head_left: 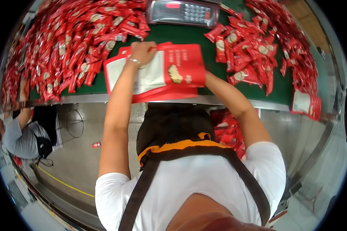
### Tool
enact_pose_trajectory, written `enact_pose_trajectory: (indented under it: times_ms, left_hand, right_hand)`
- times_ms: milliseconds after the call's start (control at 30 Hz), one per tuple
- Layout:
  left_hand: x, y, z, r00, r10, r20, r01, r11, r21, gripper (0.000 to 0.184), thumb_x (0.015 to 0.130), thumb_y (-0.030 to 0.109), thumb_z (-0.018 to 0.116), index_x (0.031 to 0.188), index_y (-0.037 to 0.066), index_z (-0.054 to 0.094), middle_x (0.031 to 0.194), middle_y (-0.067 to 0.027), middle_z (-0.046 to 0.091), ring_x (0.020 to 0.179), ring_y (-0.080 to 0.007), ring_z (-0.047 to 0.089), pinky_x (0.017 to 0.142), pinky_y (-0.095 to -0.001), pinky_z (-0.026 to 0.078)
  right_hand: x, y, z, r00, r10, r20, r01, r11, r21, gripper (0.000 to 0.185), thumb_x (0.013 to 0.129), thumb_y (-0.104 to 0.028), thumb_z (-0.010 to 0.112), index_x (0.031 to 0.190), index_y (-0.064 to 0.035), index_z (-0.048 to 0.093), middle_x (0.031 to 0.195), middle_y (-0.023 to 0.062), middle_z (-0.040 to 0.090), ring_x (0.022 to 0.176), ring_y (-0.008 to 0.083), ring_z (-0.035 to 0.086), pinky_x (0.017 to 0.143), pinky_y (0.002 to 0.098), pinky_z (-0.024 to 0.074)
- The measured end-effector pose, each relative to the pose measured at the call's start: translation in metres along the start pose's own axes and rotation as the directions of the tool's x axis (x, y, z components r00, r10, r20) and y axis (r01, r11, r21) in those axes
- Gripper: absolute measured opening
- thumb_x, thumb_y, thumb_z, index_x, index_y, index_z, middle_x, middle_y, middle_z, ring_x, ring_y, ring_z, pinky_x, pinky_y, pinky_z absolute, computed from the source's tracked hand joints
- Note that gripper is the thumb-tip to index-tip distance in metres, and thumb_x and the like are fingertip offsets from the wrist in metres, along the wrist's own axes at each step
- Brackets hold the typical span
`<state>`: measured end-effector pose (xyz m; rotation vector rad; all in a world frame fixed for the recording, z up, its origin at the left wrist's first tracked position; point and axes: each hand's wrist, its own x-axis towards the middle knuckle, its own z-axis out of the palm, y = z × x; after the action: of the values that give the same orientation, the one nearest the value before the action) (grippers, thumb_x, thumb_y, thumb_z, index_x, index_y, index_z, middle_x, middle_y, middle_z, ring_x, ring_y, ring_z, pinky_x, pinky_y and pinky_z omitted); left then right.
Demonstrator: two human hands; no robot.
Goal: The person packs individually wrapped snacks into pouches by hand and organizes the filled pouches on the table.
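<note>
Flat red and white printed bags (186, 63) lie stacked at the near edge of the green table, in front of me. My left hand (143, 53) rests on top of the stack near its far edge, fingers curled at the red rim; what they grip is too small to make out. My right hand is hidden beneath the right side of the top bag, with only the wrist (209, 78) showing at its edge. Small red packets are heaped to the left (85, 50) and to the right (250, 50) of the bags.
A scale with a keypad (184, 13) stands at the far side of the green table (173, 32). A red and white bag (306, 104) lies at the right corner. Red packets (227, 131) sit below the table edge. Another person (23, 134) is at the far left.
</note>
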<state>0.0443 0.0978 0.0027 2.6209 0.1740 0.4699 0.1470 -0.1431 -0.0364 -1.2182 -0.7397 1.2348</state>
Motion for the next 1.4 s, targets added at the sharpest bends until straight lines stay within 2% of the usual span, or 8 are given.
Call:
enact_pose_trajectory:
  times_ms: [200,500,567,600,700,767,1100,1400]
  left_hand:
    - [-0.056,0.053,-0.035,0.947,-0.136,-0.292,0.235,0.911,0.340,0.040,0.088,0.022,0.055,0.127,0.015,0.052,0.140,-0.0096,0.047,0.131,-0.0301,0.040,0.107,-0.0551,0.021]
    - [-0.049,0.078,0.017,0.931,-0.348,-0.112,0.364,0.859,0.361,0.057,0.098,0.029,0.038,0.149,0.011,0.024,0.157,-0.0120,0.019,0.144,-0.0366,0.019,0.112,-0.0636,0.009]
    - [-0.051,0.076,0.017,0.942,-0.317,-0.113,0.336,0.873,0.352,0.056,0.098,0.028,0.038,0.149,0.010,0.024,0.157,-0.0122,0.019,0.144,-0.0358,0.018,0.112,-0.0636,0.008]
    - [-0.053,0.076,0.018,0.942,-0.319,-0.109,0.336,0.873,0.352,0.056,0.098,0.028,0.038,0.149,0.010,0.024,0.157,-0.0122,0.019,0.144,-0.0358,0.018,0.112,-0.0636,0.008]
    - [-0.050,0.074,0.020,0.945,-0.301,-0.131,0.327,0.897,0.299,0.055,0.098,0.028,0.037,0.149,0.009,0.025,0.157,-0.0126,0.020,0.144,-0.0350,0.018,0.112,-0.0635,0.006]
    - [-0.051,0.077,0.017,0.953,-0.278,-0.117,0.301,0.907,0.294,0.055,0.097,0.027,0.038,0.147,0.006,0.028,0.156,-0.0146,0.021,0.144,-0.0356,0.019,0.112,-0.0633,0.006]
    - [-0.052,0.078,0.015,0.943,-0.321,-0.085,0.332,0.901,0.281,0.054,0.097,0.029,0.037,0.146,0.007,0.031,0.156,-0.0149,0.021,0.143,-0.0357,0.019,0.113,-0.0618,0.005]
    - [-0.053,0.078,0.012,0.938,-0.319,-0.135,0.342,0.915,0.212,0.052,0.097,0.030,0.038,0.143,0.005,0.036,0.154,-0.0187,0.023,0.142,-0.0373,0.022,0.113,-0.0618,0.007]
  right_hand:
    - [0.015,0.001,-0.001,0.999,-0.033,-0.040,0.035,0.998,0.058,0.033,0.081,-0.022,0.063,0.113,-0.0109,0.064,0.103,0.0185,0.063,0.099,0.0360,0.058,0.085,0.0415,0.0493]
    - [-0.002,0.008,-0.001,0.967,-0.085,-0.240,0.060,0.992,-0.108,0.031,0.082,-0.024,0.062,0.110,-0.0099,0.064,0.102,0.0195,0.063,0.099,0.0367,0.058,0.085,0.0416,0.0493]
    - [-0.045,-0.039,0.017,0.837,0.008,-0.547,-0.236,0.907,-0.348,0.030,0.087,-0.029,0.056,0.107,-0.0090,0.066,0.102,0.0192,0.065,0.100,0.0371,0.060,0.086,0.0407,0.0494]
    - [-0.070,-0.040,0.020,0.695,-0.450,-0.561,-0.122,0.695,-0.709,0.032,0.087,-0.033,0.059,0.108,-0.0100,0.066,0.104,0.0165,0.065,0.100,0.0343,0.061,0.087,0.0396,0.0494]
    - [-0.141,-0.058,0.028,0.140,-0.573,-0.807,-0.601,0.598,-0.530,0.062,0.077,-0.043,0.073,0.128,-0.0129,0.055,0.127,0.0210,0.052,0.109,0.0354,0.056,0.091,0.0423,0.0465]
    - [-0.148,-0.052,0.009,0.059,-0.688,-0.724,-0.727,0.467,-0.503,0.076,0.071,-0.047,0.077,0.133,-0.0142,0.048,0.127,0.0293,0.044,0.112,0.0444,0.050,0.091,0.0466,0.0457]
    - [-0.111,-0.069,-0.012,0.208,-0.846,-0.491,-0.198,0.455,-0.868,0.045,0.080,-0.015,0.068,0.123,-0.0092,0.056,0.117,0.0175,0.060,0.106,0.0356,0.059,0.089,0.0428,0.0501]
    - [-0.067,-0.055,-0.049,0.535,-0.556,-0.636,-0.666,0.185,-0.722,0.051,0.082,-0.020,0.060,0.131,-0.0195,0.047,0.094,0.0200,0.063,0.089,0.0398,0.062,0.077,0.0492,0.0509]
